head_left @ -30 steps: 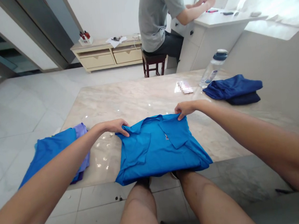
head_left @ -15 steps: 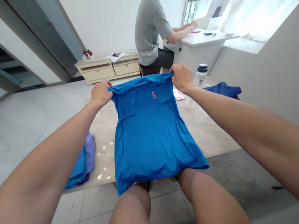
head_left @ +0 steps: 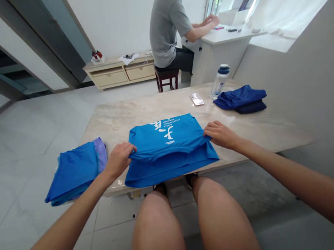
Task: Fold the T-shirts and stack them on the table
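- Since the earlier frame, both hands have come down toward the worktop (head_left: 142, 107) with the shirt (head_left: 170, 146) — it was stretched out toward the far side with a small chest logo showing, and now it is doubled over, white lettering uppermost.
- The shirt lies across the worktop, reaching its near edge.
- At the shirt's left side, the left hand (head_left: 120, 157) has its fingers curled closed on a gathered edge.
- At the shirt's right side, the right hand (head_left: 221, 134) grips the same edge, fingers bent tightly; the thumbs are hard to make out.
- The wide grip probably keeps that edge straight — between the hands it sags only a little.
- Left of the shirt sits a pile of folded clothes (head_left: 77, 166), seemingly set aside to leave working room.
- Beyond the shirt, to the right, are a phone (head_left: 197, 99), a bottle (head_left: 220, 81) and dark blue clothing (head_left: 240, 98), likely kept out of reach of the cloth.
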`<state>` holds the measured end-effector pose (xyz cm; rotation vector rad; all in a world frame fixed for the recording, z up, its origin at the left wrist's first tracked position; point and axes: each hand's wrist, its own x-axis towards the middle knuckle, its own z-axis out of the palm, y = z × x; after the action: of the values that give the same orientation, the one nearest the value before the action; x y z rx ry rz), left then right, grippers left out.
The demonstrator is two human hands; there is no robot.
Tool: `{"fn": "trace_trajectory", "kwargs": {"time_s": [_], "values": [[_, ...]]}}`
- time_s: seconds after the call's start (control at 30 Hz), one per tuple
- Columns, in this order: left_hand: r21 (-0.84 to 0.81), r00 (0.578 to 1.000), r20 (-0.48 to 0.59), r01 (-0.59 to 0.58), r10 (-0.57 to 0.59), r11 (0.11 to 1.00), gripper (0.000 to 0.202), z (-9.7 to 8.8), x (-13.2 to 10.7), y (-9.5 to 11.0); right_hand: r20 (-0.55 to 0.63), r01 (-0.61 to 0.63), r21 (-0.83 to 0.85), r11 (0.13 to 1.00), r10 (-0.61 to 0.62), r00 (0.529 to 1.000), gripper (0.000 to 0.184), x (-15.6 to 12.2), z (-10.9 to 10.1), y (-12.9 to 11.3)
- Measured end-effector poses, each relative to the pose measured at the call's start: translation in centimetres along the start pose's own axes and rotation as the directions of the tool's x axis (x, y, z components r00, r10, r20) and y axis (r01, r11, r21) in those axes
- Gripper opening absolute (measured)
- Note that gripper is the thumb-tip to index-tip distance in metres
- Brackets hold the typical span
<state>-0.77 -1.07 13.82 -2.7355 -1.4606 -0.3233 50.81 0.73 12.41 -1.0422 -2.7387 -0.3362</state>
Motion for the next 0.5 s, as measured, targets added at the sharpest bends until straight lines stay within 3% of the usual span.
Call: {"fn": "trace_trajectory", "kwargs": {"time_s": [0.13,0.27,0.4,0.5], "values": [[-0.075,1.000,0.011,-0.019,0.020,0.997,0.032,2.7,-4.8,1.1,0.030,-0.018,0.105,0.994,0.015,0.999,0.027,-4.2,1.9,-2.5],[-0.126,0.997,0.061,-0.030,0.038,0.992,0.023,2.2,-7.1,1.8,0.093,-0.019,0.151,0.988,0.005,0.996,0.021,-5.4,1.5,-3.7],[-0.107,0.992,0.117,-0.041,0.053,0.993,0.022,-2.4,-6.9,3.1,0.218,-0.048,0.175,0.983,0.009,0.976,0.021,-5.0,-2.0,-3.2],[-0.087,0.999,0.022,-0.022,0.024,0.996,0.024,-7.8,-5.0,5.3,0.183,-0.175,0.144,0.974,0.148,0.972,0.021,-3.3,-6.6,-2.1]]}}
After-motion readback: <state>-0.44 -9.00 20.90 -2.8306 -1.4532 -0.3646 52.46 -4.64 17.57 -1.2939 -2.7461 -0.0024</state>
